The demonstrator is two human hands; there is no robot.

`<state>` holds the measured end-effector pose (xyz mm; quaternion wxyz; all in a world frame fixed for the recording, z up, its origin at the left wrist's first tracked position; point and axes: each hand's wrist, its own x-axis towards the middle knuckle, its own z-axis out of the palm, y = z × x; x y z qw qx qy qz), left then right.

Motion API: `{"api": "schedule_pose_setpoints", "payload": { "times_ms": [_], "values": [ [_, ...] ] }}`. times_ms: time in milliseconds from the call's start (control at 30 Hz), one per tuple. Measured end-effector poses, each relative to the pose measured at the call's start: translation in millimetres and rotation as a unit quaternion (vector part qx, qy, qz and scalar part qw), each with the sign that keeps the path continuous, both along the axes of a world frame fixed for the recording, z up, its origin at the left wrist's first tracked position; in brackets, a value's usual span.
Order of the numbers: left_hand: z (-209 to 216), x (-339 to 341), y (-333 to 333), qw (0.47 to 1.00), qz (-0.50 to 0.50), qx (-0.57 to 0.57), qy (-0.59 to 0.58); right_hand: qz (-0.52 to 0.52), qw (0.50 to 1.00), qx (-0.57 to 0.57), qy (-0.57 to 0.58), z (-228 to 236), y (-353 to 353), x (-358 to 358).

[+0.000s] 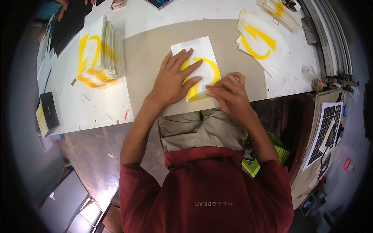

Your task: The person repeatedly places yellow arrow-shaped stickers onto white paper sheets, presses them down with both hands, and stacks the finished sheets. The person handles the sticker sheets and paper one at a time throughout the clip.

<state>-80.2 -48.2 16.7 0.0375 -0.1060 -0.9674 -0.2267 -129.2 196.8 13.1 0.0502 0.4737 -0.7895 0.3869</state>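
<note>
A white paper sheet [204,44] with a bold yellow curved print lies on a grey-brown board [143,46] in front of me. My left hand [174,77] rests flat over the sheet's left side, fingers spread. At its near right edge, the curled fingers and thumb of my right hand [230,93] close on the paper. The strip along the near edge [199,96] looks folded or lifted, with some yellow showing through. My right fingers partly hide that corner.
Left of the board stands a thick stack of yellow-printed sheets [101,54]. More printed sheets [258,40] lie loosely at the right, near another bundle [279,13]. A dark box [49,110] sits at the left edge. Another person's hand [62,9] shows at the far left.
</note>
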Motion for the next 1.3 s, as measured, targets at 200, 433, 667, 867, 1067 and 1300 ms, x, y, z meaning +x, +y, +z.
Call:
{"api": "schedule_pose_setpoints", "payload": {
  "times_ms": [200, 433, 667, 867, 1067, 1300],
  "values": [
    [8, 5, -4, 0.998, -0.026, 0.009, -0.048, -0.028, 1.000, 0.007, 0.010, -7, -1, -1],
    [3, 13, 7, 0.999, 0.023, -0.043, -0.020, -0.243, 0.970, -0.007, 0.026, -6, 65, -1],
    [3, 12, 6, 0.999, 0.028, -0.043, -0.016, -0.230, 0.973, -0.010, -0.021, -20, 1, 104],
    [2, 14, 5, 0.998, 0.031, -0.044, -0.015, -0.313, 0.949, 0.023, 0.043, -26, 26, 64],
    [-2, 22, 9, 0.996, 0.066, 0.052, 0.042, -0.374, 0.917, 0.055, 0.129, 7, 39, 13],
    [-6, 74, 64, 0.981, 0.057, 0.163, 0.089, -0.305, 0.793, -0.079, -0.522, 24, 19, 31]
  ]
}}
